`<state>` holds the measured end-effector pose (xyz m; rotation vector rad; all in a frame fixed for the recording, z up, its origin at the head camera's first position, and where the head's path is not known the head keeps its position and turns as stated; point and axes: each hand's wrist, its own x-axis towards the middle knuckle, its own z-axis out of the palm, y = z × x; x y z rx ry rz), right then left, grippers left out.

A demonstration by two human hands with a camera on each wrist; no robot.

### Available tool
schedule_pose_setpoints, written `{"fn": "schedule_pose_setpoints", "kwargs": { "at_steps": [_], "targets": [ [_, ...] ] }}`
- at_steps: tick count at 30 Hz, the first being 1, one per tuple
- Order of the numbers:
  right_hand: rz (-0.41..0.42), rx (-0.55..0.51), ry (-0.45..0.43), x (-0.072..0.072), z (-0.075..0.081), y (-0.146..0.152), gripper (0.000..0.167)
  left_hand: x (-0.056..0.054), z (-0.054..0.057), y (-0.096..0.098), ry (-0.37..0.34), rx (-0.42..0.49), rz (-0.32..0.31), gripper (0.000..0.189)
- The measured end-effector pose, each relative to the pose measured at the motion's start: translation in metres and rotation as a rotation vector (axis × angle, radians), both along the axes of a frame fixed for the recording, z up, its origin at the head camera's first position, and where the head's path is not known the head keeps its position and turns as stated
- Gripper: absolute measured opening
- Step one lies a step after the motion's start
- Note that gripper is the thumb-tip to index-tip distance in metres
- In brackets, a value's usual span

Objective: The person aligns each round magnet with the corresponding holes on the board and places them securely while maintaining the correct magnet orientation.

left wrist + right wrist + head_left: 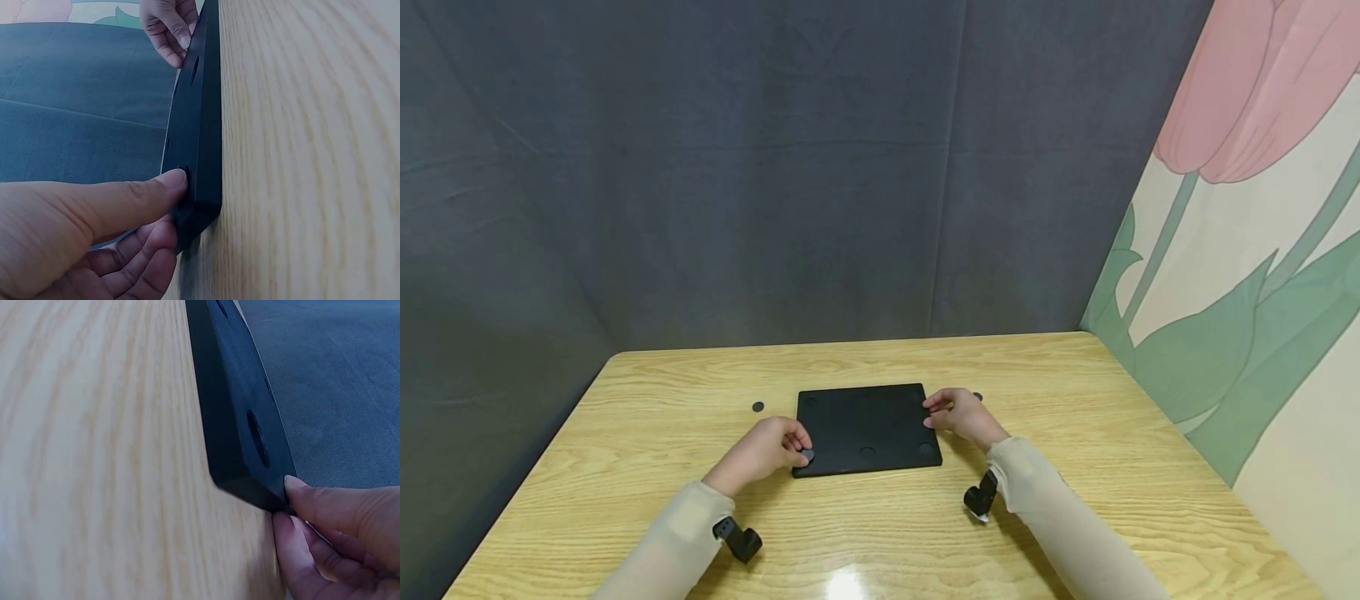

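A flat black rectangular board [868, 425] with shallow round recesses lies on the table. At its front left corner, my left hand [772, 446] holds a small dark disc [808, 455] between thumb and fingers. In the left wrist view the left thumb [172, 180] lies over that corner and mostly hides the disc. My right hand [962, 414] grips the board's right edge, thumb on top and fingers at the side. The right wrist view shows an empty round recess [257, 439] close to the right thumb [300, 487].
One loose dark disc [757, 407] lies left of the board. Another dark disc [977, 397] shows just behind the right hand. The wooden table [850, 533] ends at a dark grey curtain [775, 208], with a tulip-patterned wall [1247, 275] on the right.
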<state>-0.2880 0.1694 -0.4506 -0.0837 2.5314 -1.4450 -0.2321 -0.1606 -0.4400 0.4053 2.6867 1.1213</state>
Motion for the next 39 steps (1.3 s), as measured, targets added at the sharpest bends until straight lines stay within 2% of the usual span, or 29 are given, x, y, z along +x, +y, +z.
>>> {"fn": "schedule_pose_setpoints", "kwargs": {
  "at_steps": [19, 39],
  "targets": [
    [-0.001, -0.003, -0.003, -0.0002, -0.0004, 0.0006, 0.023, 0.0001, 0.0026, -0.0014, 0.005, -0.039, -0.026, 0.011],
    [0.011, -0.004, -0.001, -0.0010, -0.0006, 0.0007, 0.024, 0.0012, 0.0032, -0.0002, 0.001, -0.035, -0.001, 0.013]
  ]
}}
